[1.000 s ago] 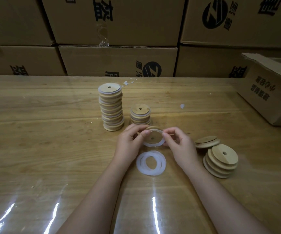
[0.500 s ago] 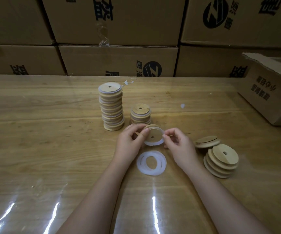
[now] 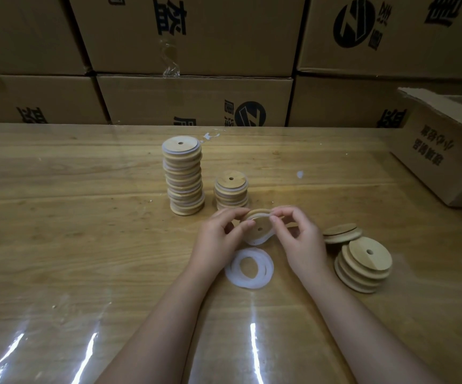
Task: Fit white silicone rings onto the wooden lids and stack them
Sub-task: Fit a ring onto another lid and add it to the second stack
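Observation:
Both hands hold one wooden lid (image 3: 259,225) tilted toward me above the table, a white silicone ring (image 3: 257,240) partly round its rim. My left hand (image 3: 218,239) grips the lid's left edge. My right hand (image 3: 297,239) pinches the ring at the lid's upper right. Loose white rings (image 3: 249,268) lie in a small pile just below the hands. A tall stack of ringed lids (image 3: 184,178) and a short stack (image 3: 231,191) stand behind. Bare lids (image 3: 363,266) are piled at the right.
The wooden table (image 3: 85,231) has a glossy clear cover. Cardboard boxes (image 3: 194,101) form a wall along its far edge. An open cardboard box (image 3: 443,151) sits at the right rear. One more bare lid (image 3: 342,233) lies behind the right pile.
My right hand's fingers have moved up and left along the lid's rim, working the ring on. The lid sits a little more tilted. The stacks and loose rings have not moved.

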`<state>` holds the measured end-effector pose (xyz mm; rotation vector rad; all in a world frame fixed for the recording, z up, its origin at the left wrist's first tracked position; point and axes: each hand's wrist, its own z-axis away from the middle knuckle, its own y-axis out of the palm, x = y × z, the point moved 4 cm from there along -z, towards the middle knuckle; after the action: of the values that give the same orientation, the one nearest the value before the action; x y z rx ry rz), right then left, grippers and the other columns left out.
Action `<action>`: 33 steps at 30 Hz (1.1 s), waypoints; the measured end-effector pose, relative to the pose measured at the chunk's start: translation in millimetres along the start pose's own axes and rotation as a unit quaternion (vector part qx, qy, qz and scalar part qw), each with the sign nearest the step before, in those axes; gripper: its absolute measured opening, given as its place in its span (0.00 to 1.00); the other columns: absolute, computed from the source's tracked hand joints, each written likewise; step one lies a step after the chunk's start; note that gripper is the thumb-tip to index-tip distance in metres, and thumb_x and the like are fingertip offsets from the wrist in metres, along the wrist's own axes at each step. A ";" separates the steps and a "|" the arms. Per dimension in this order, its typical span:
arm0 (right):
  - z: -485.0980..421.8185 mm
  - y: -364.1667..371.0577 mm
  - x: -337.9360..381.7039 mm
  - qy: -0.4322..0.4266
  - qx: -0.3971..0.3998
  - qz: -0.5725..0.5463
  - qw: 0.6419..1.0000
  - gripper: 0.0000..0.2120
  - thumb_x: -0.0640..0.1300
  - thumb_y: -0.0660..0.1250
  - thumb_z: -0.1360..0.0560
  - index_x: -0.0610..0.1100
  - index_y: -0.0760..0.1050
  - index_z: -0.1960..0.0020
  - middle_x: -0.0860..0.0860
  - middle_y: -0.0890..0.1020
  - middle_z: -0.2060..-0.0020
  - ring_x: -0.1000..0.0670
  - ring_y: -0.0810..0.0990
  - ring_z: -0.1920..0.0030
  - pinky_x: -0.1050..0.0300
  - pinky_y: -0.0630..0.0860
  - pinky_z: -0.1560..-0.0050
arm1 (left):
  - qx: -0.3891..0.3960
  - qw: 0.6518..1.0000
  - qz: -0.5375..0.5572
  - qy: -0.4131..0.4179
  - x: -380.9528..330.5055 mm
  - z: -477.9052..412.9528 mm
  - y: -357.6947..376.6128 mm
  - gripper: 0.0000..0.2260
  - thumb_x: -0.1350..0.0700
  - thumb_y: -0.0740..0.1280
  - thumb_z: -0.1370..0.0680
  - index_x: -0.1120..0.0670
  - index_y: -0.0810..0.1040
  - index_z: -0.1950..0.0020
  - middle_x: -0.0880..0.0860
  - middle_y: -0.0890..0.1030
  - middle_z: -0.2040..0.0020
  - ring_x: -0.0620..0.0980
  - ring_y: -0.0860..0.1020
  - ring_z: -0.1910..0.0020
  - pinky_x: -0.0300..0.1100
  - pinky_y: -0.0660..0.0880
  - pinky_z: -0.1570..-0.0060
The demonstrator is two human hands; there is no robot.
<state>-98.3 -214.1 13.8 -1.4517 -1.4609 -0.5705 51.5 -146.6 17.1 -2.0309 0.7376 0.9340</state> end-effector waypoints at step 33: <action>-0.4 1.3 -5.9 0.116 0.015 -0.014 0.993 0.05 0.42 0.68 0.27 0.52 0.75 0.58 0.52 0.81 0.61 0.46 0.82 0.60 0.49 0.79 0.56 | 0.008 0.995 0.047 -0.090 14.4 -3.1 0.1 0.06 0.55 0.69 0.25 0.46 0.81 0.51 0.47 0.80 0.59 0.44 0.78 0.64 0.39 0.75 0.63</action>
<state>-98.0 -217.1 8.5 -1.2958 -1.3017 -0.7070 60.7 -151.7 6.8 -1.8826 0.7447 1.1443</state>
